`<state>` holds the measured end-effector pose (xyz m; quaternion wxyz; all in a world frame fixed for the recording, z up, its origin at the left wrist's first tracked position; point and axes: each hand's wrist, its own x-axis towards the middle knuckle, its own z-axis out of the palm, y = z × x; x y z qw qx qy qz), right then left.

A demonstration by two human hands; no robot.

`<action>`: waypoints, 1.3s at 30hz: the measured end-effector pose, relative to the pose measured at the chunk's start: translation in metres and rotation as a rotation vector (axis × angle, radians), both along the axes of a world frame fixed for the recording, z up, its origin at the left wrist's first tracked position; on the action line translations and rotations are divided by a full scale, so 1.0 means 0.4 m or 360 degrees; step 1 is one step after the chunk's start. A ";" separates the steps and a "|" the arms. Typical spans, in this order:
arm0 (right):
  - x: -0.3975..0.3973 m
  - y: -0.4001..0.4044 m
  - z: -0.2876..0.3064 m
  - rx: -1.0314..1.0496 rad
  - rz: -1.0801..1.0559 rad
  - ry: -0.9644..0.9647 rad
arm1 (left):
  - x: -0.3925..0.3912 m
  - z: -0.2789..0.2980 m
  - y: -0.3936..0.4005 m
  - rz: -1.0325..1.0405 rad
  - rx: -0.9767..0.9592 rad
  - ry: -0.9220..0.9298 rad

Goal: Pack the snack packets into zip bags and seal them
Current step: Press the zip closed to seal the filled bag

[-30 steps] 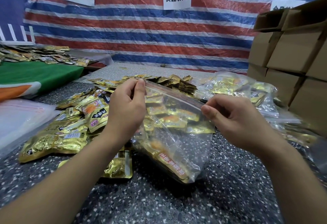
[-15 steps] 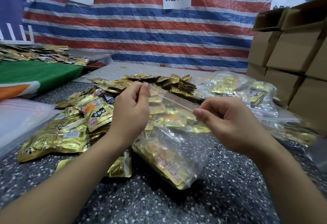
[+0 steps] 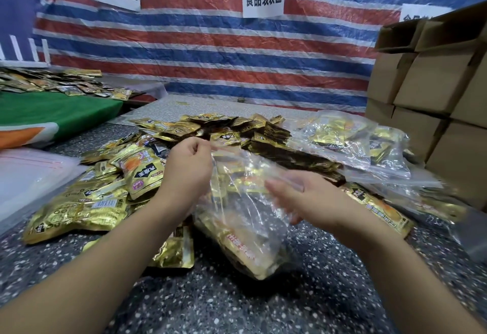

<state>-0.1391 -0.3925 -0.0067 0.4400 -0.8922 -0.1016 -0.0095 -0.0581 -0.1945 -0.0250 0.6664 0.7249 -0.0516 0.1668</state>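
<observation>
Sealing a filled zip bag at the speckled tabletop

The tabletop (image 3: 237, 304) carries everything within arm's reach: a heap of gold snack packets (image 3: 110, 191) to the left and behind as supply, and filled zip bags (image 3: 353, 146) stacked off to the right, probably to keep done work apart. Between the forearms the current zip bag (image 3: 245, 217), already loaded with packets, stands tilted on its bottom edge, mouth up, likely so nothing slides out during closing. The left hand (image 3: 187, 173) is raised, wrist bent, its grip a thumb-and-finger pinch on the bag's top left corner. The right hand (image 3: 303, 196) lies lower with fingers extended and blurred against the plastic; it seems open, holding nothing firmly.
</observation>
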 end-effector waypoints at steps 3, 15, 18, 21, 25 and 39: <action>0.008 -0.001 -0.017 0.0033 -0.0067 0.0157 | 0.006 -0.010 -0.003 -0.0003 0.0347 0.0026; -0.002 0.031 -0.042 -0.0707 -0.0025 0.0385 | -0.038 -0.032 -0.013 -0.0298 0.1728 -0.0064; 0.000 0.039 -0.048 -0.0492 0.0056 0.0514 | -0.041 -0.033 -0.016 -0.0267 0.1735 -0.0128; 0.004 0.046 -0.052 -0.0310 0.0117 0.0598 | -0.039 -0.038 -0.016 -0.0253 0.1701 -0.0163; 0.006 0.043 -0.054 -0.0241 0.0173 0.0679 | -0.036 -0.038 -0.019 -0.0288 0.1503 -0.0174; 0.097 -0.056 0.071 0.0848 -0.0491 0.0262 | -0.031 -0.007 -0.013 0.0140 0.0377 -0.0632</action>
